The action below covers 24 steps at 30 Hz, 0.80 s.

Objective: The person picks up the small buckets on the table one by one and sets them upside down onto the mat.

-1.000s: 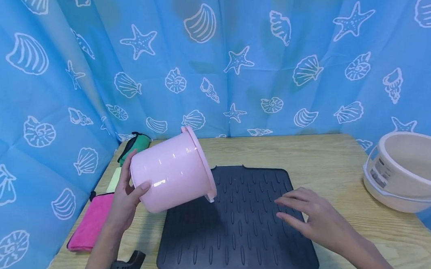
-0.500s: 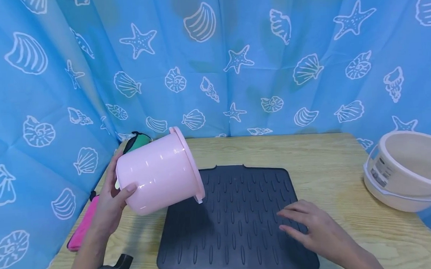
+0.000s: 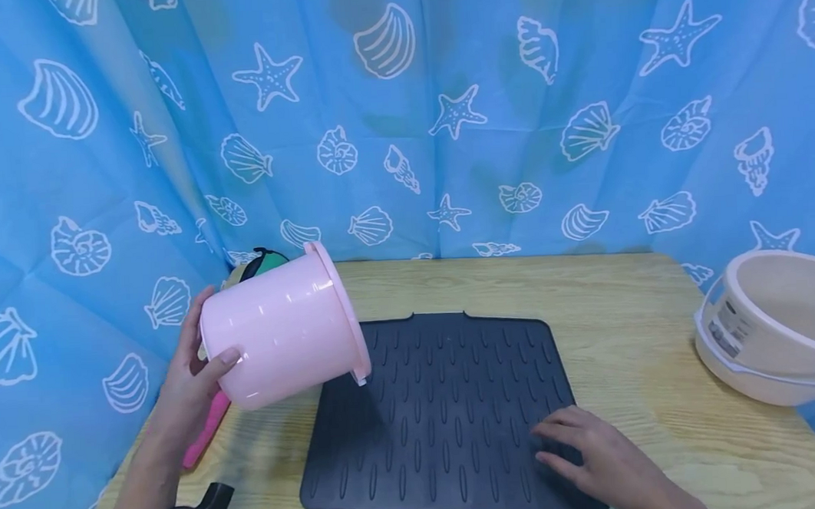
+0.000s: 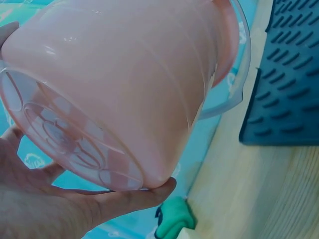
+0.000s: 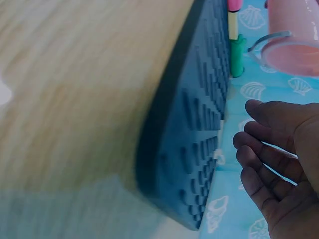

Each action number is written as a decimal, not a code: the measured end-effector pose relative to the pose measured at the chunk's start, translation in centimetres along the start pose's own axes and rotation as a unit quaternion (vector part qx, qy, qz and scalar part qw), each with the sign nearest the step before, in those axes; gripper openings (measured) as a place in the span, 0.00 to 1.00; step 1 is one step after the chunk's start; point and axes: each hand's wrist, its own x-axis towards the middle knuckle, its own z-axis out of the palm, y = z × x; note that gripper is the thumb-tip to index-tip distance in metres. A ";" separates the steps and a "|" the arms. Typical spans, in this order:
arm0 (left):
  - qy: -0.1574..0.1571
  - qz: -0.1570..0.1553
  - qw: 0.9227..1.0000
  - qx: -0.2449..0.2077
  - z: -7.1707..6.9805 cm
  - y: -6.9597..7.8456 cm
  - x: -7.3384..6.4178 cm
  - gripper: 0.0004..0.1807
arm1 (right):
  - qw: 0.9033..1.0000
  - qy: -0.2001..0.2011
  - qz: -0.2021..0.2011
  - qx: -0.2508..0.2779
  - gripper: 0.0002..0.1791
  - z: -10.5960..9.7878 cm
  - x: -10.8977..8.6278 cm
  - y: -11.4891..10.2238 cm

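The left hand [image 3: 188,390] grips the pink bucket [image 3: 283,330], now farther left, baring more mat [image 3: 451,421]; the right hand [image 3: 598,453] hangs relaxed.

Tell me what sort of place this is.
Probably a curtained-off tabletop workspace: a blue seashell-patterned curtain hangs behind a wooden table, which bears a ridged dark mat, and the left hand holds a pink bucket.

Green roll [image 3: 273,263] partly hidden by the pink bucket [image 3: 280,334], beige tub [image 3: 774,335] cropped at the head view's right
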 end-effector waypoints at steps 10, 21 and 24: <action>0.000 -0.007 0.999 0.036 -1.7 0.1 0.4 0.44 | 0.997 -0.068 0.043 -0.015 0.14 1.0 -0.5 0.9; -0.005 -0.028 0.995 0.096 -3.7 0.1 0.9 0.45 | 0.997 -0.073 0.020 0.013 0.15 1.8 -0.9 1.2; -0.023 -0.035 0.992 0.117 -4.2 0.2 1.3 0.45 | 0.997 -0.074 0.017 0.014 0.15 2.0 -1.0 1.2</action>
